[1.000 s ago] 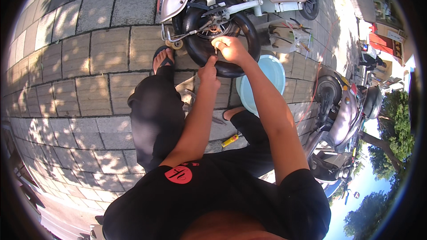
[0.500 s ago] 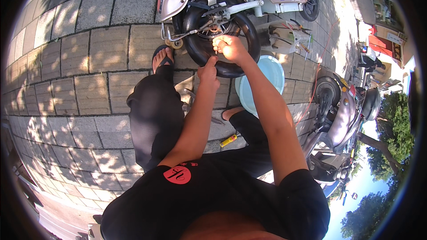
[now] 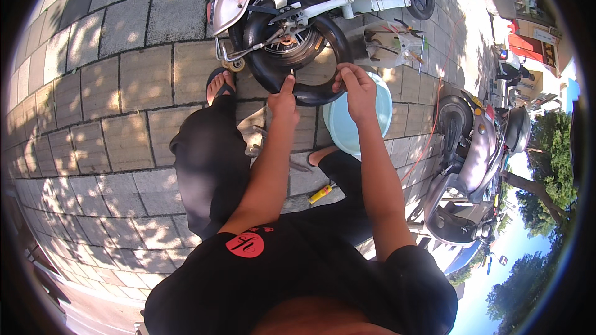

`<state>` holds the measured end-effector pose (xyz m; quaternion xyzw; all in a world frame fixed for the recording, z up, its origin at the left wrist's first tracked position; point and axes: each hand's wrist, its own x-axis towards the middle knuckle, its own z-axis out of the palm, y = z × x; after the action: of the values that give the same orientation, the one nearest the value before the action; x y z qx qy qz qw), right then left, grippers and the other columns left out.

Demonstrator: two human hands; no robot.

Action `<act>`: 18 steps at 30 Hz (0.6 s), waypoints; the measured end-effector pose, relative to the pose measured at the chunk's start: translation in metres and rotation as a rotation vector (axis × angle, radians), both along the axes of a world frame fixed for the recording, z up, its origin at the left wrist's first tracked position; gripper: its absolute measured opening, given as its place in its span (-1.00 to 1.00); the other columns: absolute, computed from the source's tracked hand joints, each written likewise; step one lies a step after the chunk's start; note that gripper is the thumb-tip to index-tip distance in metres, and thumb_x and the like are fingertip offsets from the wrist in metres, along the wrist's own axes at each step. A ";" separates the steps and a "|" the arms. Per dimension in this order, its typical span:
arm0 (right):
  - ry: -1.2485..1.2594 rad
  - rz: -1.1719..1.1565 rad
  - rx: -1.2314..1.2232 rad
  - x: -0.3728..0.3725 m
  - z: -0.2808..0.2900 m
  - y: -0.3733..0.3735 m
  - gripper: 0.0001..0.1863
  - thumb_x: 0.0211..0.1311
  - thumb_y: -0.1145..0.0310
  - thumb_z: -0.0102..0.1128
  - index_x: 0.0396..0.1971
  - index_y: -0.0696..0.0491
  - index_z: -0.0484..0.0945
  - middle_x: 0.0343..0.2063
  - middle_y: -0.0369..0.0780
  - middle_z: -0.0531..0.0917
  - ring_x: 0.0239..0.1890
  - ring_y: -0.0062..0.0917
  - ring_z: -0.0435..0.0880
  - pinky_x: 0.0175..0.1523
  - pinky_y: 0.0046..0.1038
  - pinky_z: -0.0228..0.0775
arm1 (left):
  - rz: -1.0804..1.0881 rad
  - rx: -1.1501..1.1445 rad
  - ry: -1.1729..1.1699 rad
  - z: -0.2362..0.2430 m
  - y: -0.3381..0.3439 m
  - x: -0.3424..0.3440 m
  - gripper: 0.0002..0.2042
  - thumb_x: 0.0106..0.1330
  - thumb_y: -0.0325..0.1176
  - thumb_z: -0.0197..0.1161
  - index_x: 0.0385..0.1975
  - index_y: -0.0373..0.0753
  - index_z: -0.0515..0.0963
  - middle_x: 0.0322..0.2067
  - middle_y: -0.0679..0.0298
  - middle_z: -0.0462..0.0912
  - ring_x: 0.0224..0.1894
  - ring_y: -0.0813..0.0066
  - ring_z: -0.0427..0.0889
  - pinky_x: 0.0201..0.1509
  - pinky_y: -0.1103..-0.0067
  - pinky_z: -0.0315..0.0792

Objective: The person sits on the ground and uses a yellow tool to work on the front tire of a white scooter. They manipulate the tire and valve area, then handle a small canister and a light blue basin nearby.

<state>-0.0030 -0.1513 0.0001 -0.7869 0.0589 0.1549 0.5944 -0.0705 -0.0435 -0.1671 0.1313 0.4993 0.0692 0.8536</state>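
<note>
Black inner tube held two-handed at the rear wheel

Gripped its slack stretch just below the wheel: leftward by the left hand, with thumb raised and fingers mostly hidden; rightward by the right hand, with fingers pinched narrow. Probably risked a tear on the wheel's metal parts from hard tugging, or a slip from a shallow right-hand pinch. Left of the wheel, saw a sandalled foot on sun-dappled paving; just below right, a pale blue basin; right, tools on clear plastic; well apart rightward, a parked scooter and trees.
</note>
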 end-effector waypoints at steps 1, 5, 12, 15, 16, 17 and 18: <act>0.013 -0.036 0.042 -0.021 0.005 -0.012 -0.75 0.65 0.38 0.20 0.03 0.24 0.72 -0.34 -0.27 0.72 -0.35 -0.57 0.73 -0.18 -0.47 0.64 | -0.013 0.007 -0.004 0.001 0.000 -0.001 -0.75 0.45 -0.39 0.57 0.03 -0.27 0.73 -0.07 0.23 0.84 -0.09 0.35 0.81 0.08 0.33 0.70; 0.181 -0.115 -0.043 -0.106 -0.031 -0.055 -0.74 0.63 0.35 0.22 0.04 0.23 0.73 -0.33 -0.27 0.73 -0.39 -0.58 0.72 -0.24 -0.47 0.61 | -0.008 0.051 -0.020 0.005 0.001 0.000 -0.78 0.46 -0.40 0.56 0.00 -0.31 0.74 -0.12 0.23 0.84 -0.11 0.45 0.78 0.07 0.42 0.63; 0.642 -0.245 -0.176 -0.186 -0.144 -0.078 -0.72 0.58 0.29 0.26 0.05 0.16 0.74 -0.30 -0.26 0.75 -0.39 -0.51 0.80 -0.32 -0.44 0.64 | -0.091 -0.041 0.011 0.021 0.018 -0.005 -0.60 0.36 -0.28 0.67 0.05 -0.32 0.68 -0.06 0.19 0.82 -0.12 0.29 0.81 0.04 0.26 0.72; 0.641 -0.163 -0.217 -0.196 -0.168 -0.077 -0.72 0.58 0.29 0.26 0.02 0.19 0.75 -0.32 -0.24 0.77 -0.41 -0.51 0.83 -0.34 -0.44 0.64 | -0.123 0.013 0.039 0.014 0.021 -0.006 -0.42 0.26 -0.09 0.74 0.12 -0.27 0.63 -0.02 0.21 0.80 -0.11 0.25 0.82 -0.08 0.24 0.73; 0.646 -0.134 -0.243 -0.199 -0.172 -0.075 -0.71 0.58 0.29 0.26 0.01 0.20 0.75 -0.33 -0.23 0.77 -0.42 -0.50 0.83 -0.34 -0.44 0.64 | -0.131 0.014 0.076 0.020 0.022 -0.008 -0.40 0.25 -0.06 0.75 0.13 -0.26 0.63 0.00 0.22 0.80 -0.10 0.26 0.82 -0.11 0.26 0.73; 0.622 -0.085 -0.259 -0.206 -0.186 -0.081 -0.71 0.57 0.28 0.26 0.00 0.20 0.76 -0.34 -0.23 0.78 -0.42 -0.50 0.83 -0.33 -0.43 0.65 | -0.250 0.048 0.076 0.027 0.020 -0.014 -0.30 0.24 0.08 0.73 0.21 -0.21 0.58 0.11 0.22 0.76 0.03 0.24 0.79 -0.01 0.22 0.63; 0.593 -0.042 -0.284 -0.215 -0.209 -0.096 -0.70 0.57 0.28 0.26 0.00 0.21 0.77 -0.35 -0.22 0.79 -0.42 -0.49 0.84 -0.33 -0.42 0.65 | -0.296 0.052 0.076 0.031 0.012 -0.016 -0.28 0.25 0.11 0.71 0.24 -0.20 0.55 0.14 0.21 0.74 0.07 0.21 0.77 0.05 0.19 0.59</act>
<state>-0.2179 -0.2478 -0.2087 -0.7811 0.2667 0.3552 0.4389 -0.0866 -0.0318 -0.1360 0.2279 0.5046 -0.0494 0.8313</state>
